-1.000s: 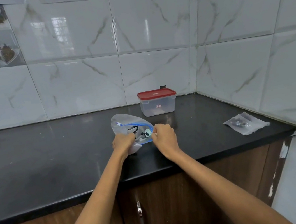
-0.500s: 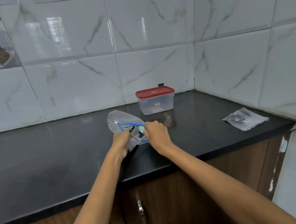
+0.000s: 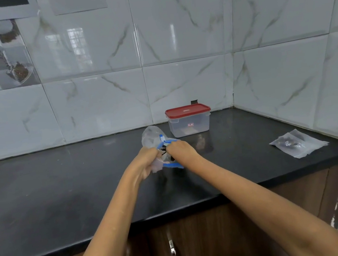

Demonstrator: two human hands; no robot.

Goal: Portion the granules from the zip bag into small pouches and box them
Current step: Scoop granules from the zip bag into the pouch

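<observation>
Zip bag (image 3: 153, 137) above black worktop (image 3: 63, 184), blue-edged mouth gripped by left hand (image 3: 144, 163) and right hand (image 3: 180, 150).

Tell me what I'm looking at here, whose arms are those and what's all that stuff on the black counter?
The camera sits on a person's head and looks down, so the arms are that person's own. The left hand and right hand both grip a clear zip bag with a blue zip edge, over the black counter. Behind it stands a clear box with a red lid, shut. On the right lies a small clear pouch with something dark inside. No machine here, only hands.
</observation>
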